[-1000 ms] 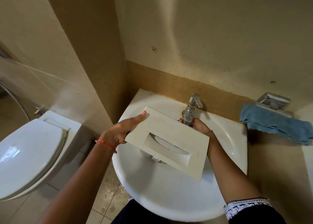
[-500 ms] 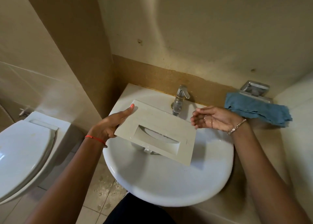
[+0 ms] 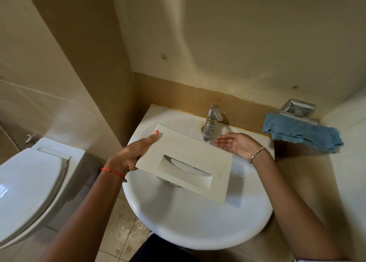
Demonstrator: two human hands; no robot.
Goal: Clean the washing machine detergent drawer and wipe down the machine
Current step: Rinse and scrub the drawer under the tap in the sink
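We see the detergent drawer (image 3: 190, 148) in cream w/ faint yellowish stains, vs. the plain white sink (image 3: 198, 222) & white toilet (image 3: 25, 186). Tap (image 3: 210, 123) is shiny chrome. Cloth (image 3: 301, 132) is mid-blue, no pattern. Wall (image 3: 237, 43) is beige w/ a darker tan band (image 3: 178, 97). Floor tiles (image 3: 122, 234) are beige, speckled. Left hand (image 3: 130, 152): coral-pink nail, red thread at wrist. Right hand (image 3: 237, 142): silvery bead bracelet.

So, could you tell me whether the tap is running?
It looks off: no stream shows below the tap, and the open right hand beside it holds nothing.
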